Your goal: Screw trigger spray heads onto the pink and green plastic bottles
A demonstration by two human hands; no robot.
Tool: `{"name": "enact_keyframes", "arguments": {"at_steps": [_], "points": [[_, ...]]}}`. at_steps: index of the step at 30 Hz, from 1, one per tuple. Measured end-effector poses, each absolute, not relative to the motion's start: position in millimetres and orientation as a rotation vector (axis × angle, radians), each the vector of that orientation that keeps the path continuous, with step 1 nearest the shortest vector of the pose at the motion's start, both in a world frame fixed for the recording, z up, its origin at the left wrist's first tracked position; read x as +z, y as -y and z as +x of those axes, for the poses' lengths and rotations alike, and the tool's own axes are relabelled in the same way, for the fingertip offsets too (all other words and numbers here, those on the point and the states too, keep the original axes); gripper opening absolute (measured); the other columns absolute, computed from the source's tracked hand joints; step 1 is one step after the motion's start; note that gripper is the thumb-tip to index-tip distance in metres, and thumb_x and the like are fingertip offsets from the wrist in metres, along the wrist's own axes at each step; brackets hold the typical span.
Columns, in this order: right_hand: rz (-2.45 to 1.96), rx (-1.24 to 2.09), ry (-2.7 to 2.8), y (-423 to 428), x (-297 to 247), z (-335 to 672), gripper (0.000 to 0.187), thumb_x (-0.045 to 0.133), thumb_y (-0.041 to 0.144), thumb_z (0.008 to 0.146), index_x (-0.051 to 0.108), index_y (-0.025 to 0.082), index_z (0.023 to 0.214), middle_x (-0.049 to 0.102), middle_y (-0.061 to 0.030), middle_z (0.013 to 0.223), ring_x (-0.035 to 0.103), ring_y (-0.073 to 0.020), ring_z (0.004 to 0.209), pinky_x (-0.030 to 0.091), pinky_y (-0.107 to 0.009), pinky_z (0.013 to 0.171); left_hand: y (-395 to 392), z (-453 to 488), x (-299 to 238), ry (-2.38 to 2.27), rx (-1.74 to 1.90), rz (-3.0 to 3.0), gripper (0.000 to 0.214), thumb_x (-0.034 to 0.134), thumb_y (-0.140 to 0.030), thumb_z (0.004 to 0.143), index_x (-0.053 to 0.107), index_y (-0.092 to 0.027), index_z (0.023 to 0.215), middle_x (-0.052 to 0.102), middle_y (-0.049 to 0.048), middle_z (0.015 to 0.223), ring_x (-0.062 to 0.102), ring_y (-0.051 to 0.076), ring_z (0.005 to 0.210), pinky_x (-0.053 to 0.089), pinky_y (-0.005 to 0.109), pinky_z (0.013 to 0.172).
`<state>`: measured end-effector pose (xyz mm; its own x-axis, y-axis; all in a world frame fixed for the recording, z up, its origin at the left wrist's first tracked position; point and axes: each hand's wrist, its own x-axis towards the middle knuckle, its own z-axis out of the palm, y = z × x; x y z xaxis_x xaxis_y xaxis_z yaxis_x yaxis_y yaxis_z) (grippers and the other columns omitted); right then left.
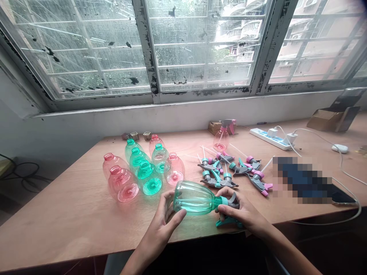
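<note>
Evidently held a green bottle (195, 198) on its side in both hands, over the front edge of the wooden table (71, 229), with its base to the left and its neck to the right. Cradled the base with the left hand (166, 217), half closed, thumb spread from the fingers. Gripped the sprayer head (224, 201) at the neck with the right hand (243, 212), closed about the teal collar and grey body. Noticed a teal piece (229, 221) just below, too covered to place as part of the same head. Had four green bottles (150, 177) and four pink bottles (122, 183) standing open-necked beyond the left hand. Had loose sprayer heads (228, 178) lying jumbled beyond the right hand, near an upright pink spray bottle (221, 140) with its head fitted. Saw, farther right, a white power strip (259, 136) and a dark flat object (304, 179), partly blurred.
</note>
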<state>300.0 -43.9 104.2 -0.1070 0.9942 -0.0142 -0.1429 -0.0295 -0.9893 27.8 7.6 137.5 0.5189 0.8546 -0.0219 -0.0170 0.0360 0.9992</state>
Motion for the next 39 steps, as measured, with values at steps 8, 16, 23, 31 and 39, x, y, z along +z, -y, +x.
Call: {"name": "enact_keyframes", "arguments": {"at_steps": [8,16,23,31,39], "points": [[-1.041,1.374,1.155,43.4,103.0,299.9,0.038,0.082,0.041,0.087,0.058,0.02,0.107,0.073,0.0023,0.073,0.068,-0.0152,0.069,0.06,-0.031,0.07,-9.1,30.0,136.6,-0.74,0.821,1.349,0.043,0.068,-0.038,0.098,0.043,-0.031,0.132,0.043,0.0089,0.162,0.044,0.032,0.148,0.043,0.042,0.116],[-1.05,1.372,1.154,43.0,100.7,301.0,0.039,0.082,0.041,0.088,0.057,0.019,0.109,0.072,0.0019,0.072,0.068,-0.0156,0.069,0.06,-0.032,0.07,-10.9,29.5,131.6,-0.733,0.843,1.369,0.047,0.07,-0.038,0.096,0.043,-0.03,0.134,0.029,0.0079,0.171,0.027,0.029,0.158,0.031,0.043,0.126],[-1.029,1.367,1.144,42.6,98.9,301.0,0.038,0.081,0.041,0.088,0.057,0.02,0.109,0.072,0.0019,0.071,0.068,-0.0159,0.069,0.061,-0.032,0.069,-11.2,29.0,135.5,-0.735,0.813,1.477,0.067,0.067,-0.039,0.097,0.038,-0.032,0.157,0.031,0.003,0.171,0.026,0.028,0.159,0.025,0.041,0.13],[-1.015,1.357,1.145,42.0,97.5,300.7,0.038,0.079,0.042,0.09,0.057,0.019,0.11,0.073,0.0013,0.071,0.068,-0.016,0.069,0.061,-0.032,0.069,-14.0,28.1,126.9,-0.71,0.861,1.527,0.064,0.066,-0.034,0.099,0.04,-0.037,0.157,0.028,-0.0008,0.172,0.024,0.031,0.159,0.023,0.049,0.13],[-1.048,1.339,1.177,42.2,104.2,299.2,0.037,0.08,0.045,0.088,0.057,0.018,0.102,0.073,0.0009,0.07,0.067,-0.0147,0.067,0.057,-0.028,0.066,-12.9,26.2,126.2,-0.763,0.843,1.521,0.069,0.07,-0.038,0.096,0.039,-0.036,0.157,0.038,0.0035,0.168,0.033,0.033,0.155,0.029,0.05,0.128]]}}
